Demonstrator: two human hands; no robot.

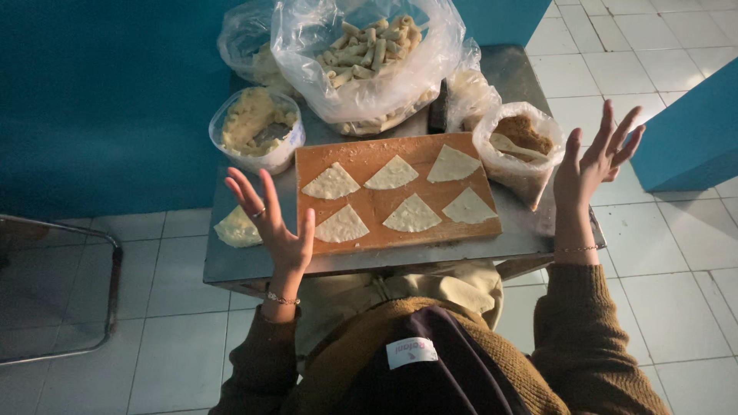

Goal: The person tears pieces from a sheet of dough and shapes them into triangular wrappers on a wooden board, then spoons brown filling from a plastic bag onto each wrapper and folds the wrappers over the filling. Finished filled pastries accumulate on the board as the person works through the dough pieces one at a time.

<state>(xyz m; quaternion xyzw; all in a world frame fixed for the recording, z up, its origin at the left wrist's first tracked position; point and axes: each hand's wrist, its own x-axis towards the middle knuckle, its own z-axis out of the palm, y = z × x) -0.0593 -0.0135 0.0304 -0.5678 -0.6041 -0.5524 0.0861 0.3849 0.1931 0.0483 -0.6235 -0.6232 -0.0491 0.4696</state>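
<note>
Nearest, both hands are raised with palms open and fingers spread, holding nothing: the left hand [270, 223] hovers over the near left edge of the grey metal table [246, 265], the right hand [596, 161] off its right side. Between them lies a rectangular orange-brown wooden board [377, 207] carrying six pale triangular dough pieces [413, 214] in two rows, none touched. Just left of the board, beside the left hand, sits a small stack of pale dough sheets [236, 228]. Further back stand a round clear tub of yellowish filling [254, 127], a clear bag of brown crumbs [523, 142] near the right hand, and a large clear bag of pale rolled pieces [369, 54]
</note>
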